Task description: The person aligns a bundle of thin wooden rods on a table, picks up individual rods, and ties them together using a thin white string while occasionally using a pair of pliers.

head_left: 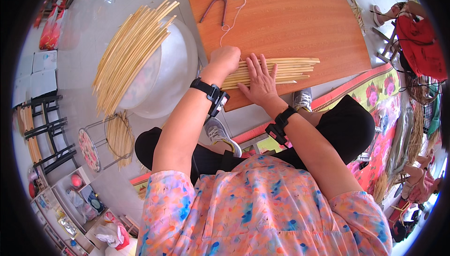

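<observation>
On the near edge of the brown wooden table [290, 17] lies a flat row of pale yellow, reed-like stalks [295, 66]. My right hand [260, 81] rests flat on them, fingers spread, pressing the row from above. At the left end of the stalks my left hand [226, 60] is closed in a fist. A thin white string [229, 27] runs across the table into this fist; the fingertips are hidden. Farther back on the table, pliers [219, 8] with dark reddish handles lie opened beside the string.
Left of the table, a bundle of long stalks [136, 49] lies across a large whitish round tub [180, 68]. A folding stool [91, 148] and more stalks [119, 136] are nearer me. Floral mats [370, 92] cover floor at right, where other people [422, 183] sit.
</observation>
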